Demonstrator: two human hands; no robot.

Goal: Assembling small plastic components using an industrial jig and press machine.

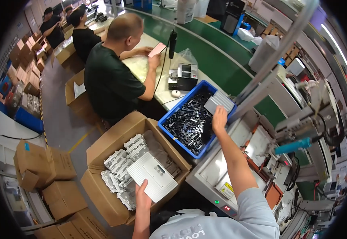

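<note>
My left hand (143, 196) grips the lower edge of a flat silver metal panel (152, 177) with ribbed ends and a few small dark slots. That panel is tilted over an open cardboard box (95, 193), in which several grey metal castings (119, 163) lie stacked. Further right, my right arm reaches out, and my right hand (220, 118) holds the near edge of a second ribbed silver panel (221, 102). It lies over the right end of a blue plastic bin (172, 140) full of small black parts (187, 121). The fingers under both panels are partly hidden.
A white machine (207, 175) with a teal cylinder (293, 146) stands at my right. Beyond the bin, a small black-and-silver device (183, 76) sits on a table, beside a seated co-worker (111, 75) holding a pinkish panel (157, 49). Cardboard boxes (64, 197) are stacked at left.
</note>
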